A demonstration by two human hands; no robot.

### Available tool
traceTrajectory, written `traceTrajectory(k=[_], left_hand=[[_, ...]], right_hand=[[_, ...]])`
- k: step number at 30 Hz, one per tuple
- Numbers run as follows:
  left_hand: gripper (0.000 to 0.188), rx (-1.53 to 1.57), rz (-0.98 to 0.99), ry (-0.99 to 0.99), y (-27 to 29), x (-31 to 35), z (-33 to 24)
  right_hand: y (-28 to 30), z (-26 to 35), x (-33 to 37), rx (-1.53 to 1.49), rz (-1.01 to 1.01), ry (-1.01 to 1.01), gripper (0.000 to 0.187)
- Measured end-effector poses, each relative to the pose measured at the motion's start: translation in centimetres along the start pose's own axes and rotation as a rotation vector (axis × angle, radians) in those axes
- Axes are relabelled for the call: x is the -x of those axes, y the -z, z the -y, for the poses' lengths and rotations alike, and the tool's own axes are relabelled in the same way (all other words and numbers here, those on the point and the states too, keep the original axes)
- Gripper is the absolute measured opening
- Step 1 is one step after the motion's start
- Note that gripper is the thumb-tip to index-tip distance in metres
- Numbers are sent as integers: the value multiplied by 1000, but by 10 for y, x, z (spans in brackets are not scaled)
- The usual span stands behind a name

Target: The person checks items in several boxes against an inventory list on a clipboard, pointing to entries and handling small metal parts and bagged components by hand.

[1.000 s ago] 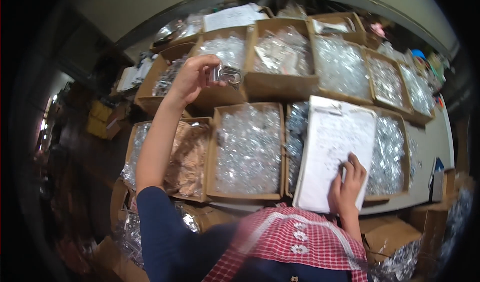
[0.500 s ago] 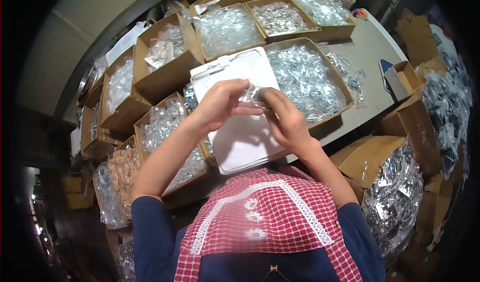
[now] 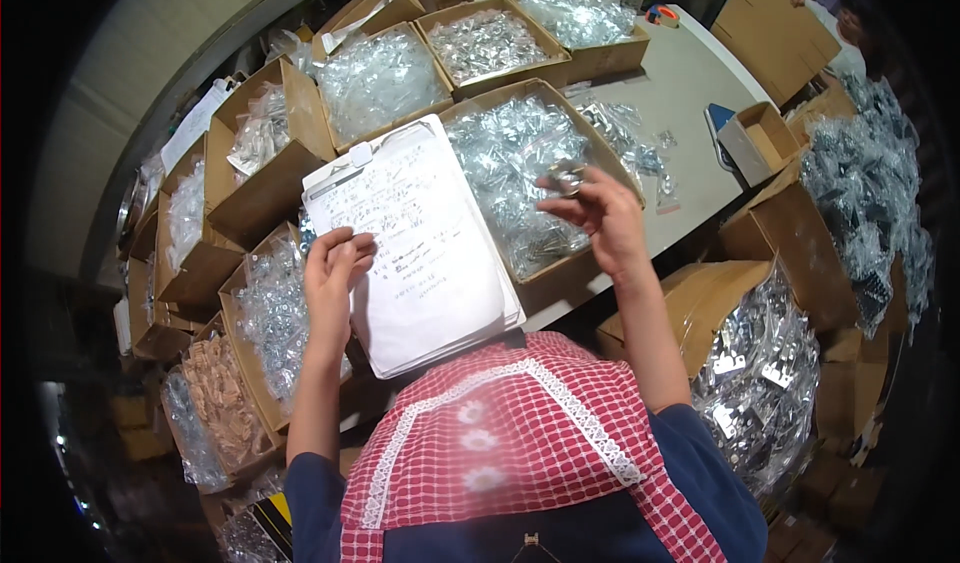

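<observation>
My right hand [image 3: 612,219] pinches a small clear plastic bag [image 3: 566,177] with shiny metal in it; the exact part is too small to name. It is held above an open cardboard box [image 3: 618,163] heaped with small clear bags of metal parts. My left hand [image 3: 338,263] is over the left edge of a clipboard [image 3: 430,308], its fingers loosely bent and apart, with nothing seen in them. White sheets with handwriting are held under the clipboard's metal clip [image 3: 340,175].
Boxes of bagged parts [image 3: 385,78] line the table's far and left sides. A small empty carton [image 3: 762,141] and a phone-like blue object [image 3: 718,128] lie at right. Lower right stands a box of bagged metal brackets [image 3: 750,383]. Another person [image 3: 850,38] holds cardboard [image 3: 775,33] at far right.
My hands were together over the clipboard and have parted. The left went left to the clipboard's edge; the right moved right over the box with the small bag. The other person has come into view.
</observation>
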State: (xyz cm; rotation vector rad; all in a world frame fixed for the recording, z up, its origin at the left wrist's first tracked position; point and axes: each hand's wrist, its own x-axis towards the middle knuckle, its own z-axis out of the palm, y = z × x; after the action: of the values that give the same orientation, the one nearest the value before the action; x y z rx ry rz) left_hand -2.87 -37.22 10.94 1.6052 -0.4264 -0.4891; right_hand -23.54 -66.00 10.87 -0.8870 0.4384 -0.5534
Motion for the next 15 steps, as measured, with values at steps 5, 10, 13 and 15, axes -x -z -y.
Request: traceTrajectory(k=[5, 10, 13, 15], left_hand=[[37, -61, -191, -186, 3, 12, 30], [43, -522, -390, -272, 1, 40, 32], [43, -549, -426, -203, 6, 62, 52], [43, -337, -425, -48, 4, 77, 62]], right_hand=[[115, 25, -71, -91, -166, 236, 21], [128, 9, -72, 506, -570, 395, 32], [80, -14, -36, 625, -357, 342, 37], [41, -29, -16, 615, -101, 279, 35]])
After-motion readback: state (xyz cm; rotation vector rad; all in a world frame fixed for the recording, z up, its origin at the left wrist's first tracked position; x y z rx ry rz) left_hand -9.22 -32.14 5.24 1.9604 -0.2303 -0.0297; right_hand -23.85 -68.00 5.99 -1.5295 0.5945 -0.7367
